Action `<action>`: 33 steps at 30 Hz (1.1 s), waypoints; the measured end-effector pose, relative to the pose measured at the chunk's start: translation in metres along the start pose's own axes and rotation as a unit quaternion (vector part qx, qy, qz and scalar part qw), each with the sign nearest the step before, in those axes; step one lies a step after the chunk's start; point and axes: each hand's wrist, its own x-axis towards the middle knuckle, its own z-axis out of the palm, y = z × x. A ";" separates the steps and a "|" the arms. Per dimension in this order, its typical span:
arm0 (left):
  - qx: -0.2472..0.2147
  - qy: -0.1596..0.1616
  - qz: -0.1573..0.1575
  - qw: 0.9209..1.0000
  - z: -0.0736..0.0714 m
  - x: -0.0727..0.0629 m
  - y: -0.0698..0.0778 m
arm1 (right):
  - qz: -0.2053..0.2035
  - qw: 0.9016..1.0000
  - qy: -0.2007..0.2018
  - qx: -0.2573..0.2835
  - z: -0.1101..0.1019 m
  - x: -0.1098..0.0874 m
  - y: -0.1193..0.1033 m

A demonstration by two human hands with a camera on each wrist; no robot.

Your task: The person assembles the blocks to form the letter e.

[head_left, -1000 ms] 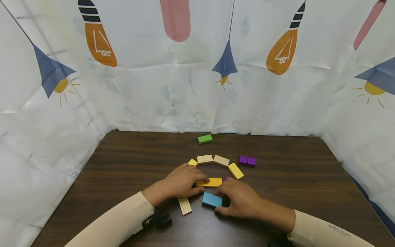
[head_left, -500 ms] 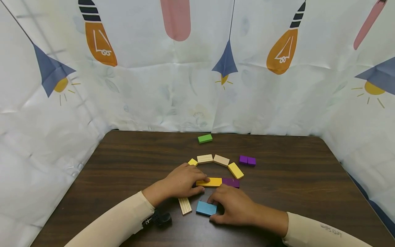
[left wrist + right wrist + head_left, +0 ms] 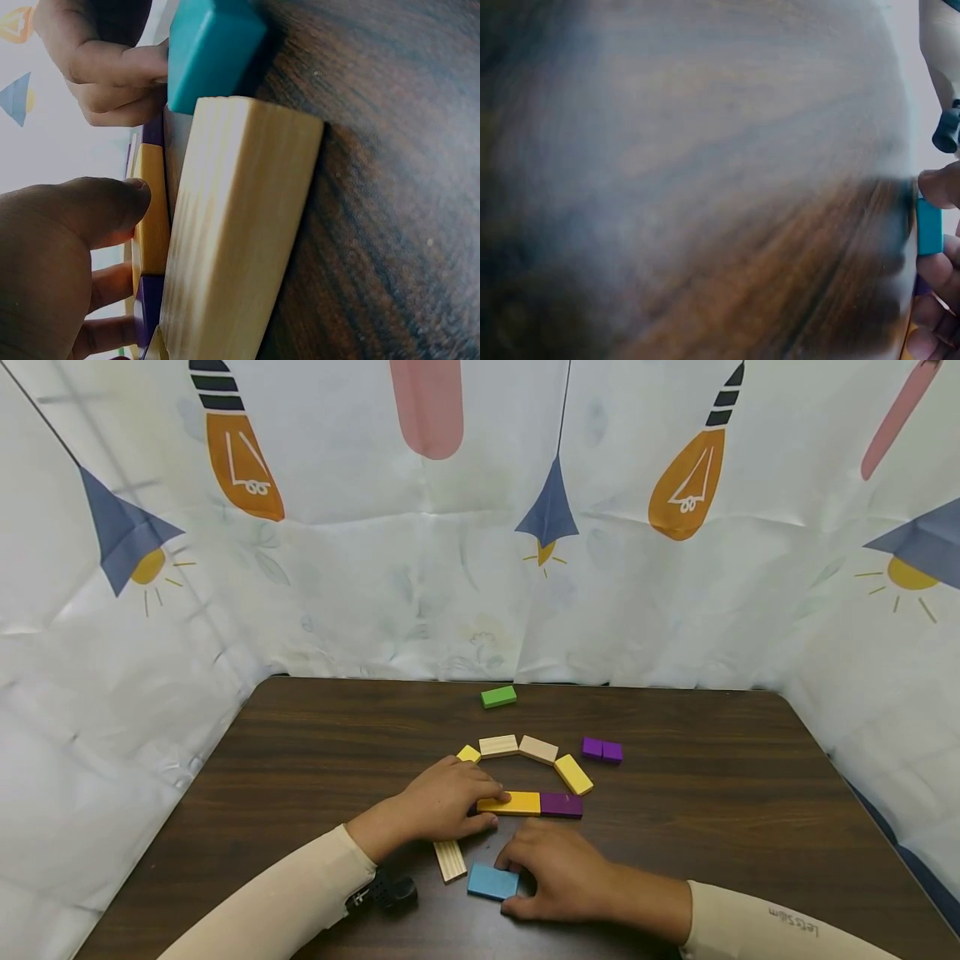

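My right hand (image 3: 562, 872) pinches a blue wooden block (image 3: 492, 882) between thumb and fingers, just right of the near end of a pale wood-coloured block (image 3: 450, 861). The left wrist view shows that blue block (image 3: 214, 56) close beyond the pale block (image 3: 240, 217). A fingertip of my left hand (image 3: 435, 802) rests on an orange-yellow block (image 3: 517, 803), its thumb on the near side. That block lies end to end with a purple block (image 3: 561, 805). Part of the row is hidden under the left hand.
Behind the hands, two pale blocks (image 3: 498, 746) and yellow blocks (image 3: 573, 775) form an arc. Two small purple blocks (image 3: 602, 750) lie to its right. A green block (image 3: 498, 697) is near the back edge of the dark wood table (image 3: 720, 777), before a patterned curtain (image 3: 337, 593).
My right hand has moved toward me and slightly left with the blue block, uncovering the purple block. The left hand has stayed put.
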 end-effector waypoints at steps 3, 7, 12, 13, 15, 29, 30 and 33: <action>0.000 0.001 0.000 1.000 0.000 0.000 0.000 | -0.001 1.000 0.001 -0.001 0.001 0.000 -0.001; 0.000 0.001 0.000 1.000 0.000 0.000 0.000 | -0.013 1.000 0.007 -0.006 0.004 0.001 -0.001; 0.001 -0.001 -0.002 1.000 0.000 0.000 0.000 | -0.024 1.000 0.009 -0.009 0.008 0.003 -0.001; 0.001 0.000 -0.003 1.000 0.000 0.000 0.000 | -0.024 1.000 0.008 -0.008 0.008 0.003 -0.001; 0.000 -0.001 -0.004 1.000 0.000 0.000 0.000 | -0.022 1.000 0.006 -0.008 0.008 0.004 -0.002; -0.001 -0.005 -0.007 1.000 0.001 0.001 0.000 | -0.028 1.000 -0.008 0.006 0.006 0.002 -0.004; -0.001 -0.004 -0.007 1.000 0.001 0.001 0.000 | -0.028 1.000 -0.011 0.009 0.006 0.002 -0.004; -0.001 -0.003 -0.008 1.000 0.001 0.001 0.000 | -0.030 0.999 -0.015 0.010 0.006 0.002 -0.004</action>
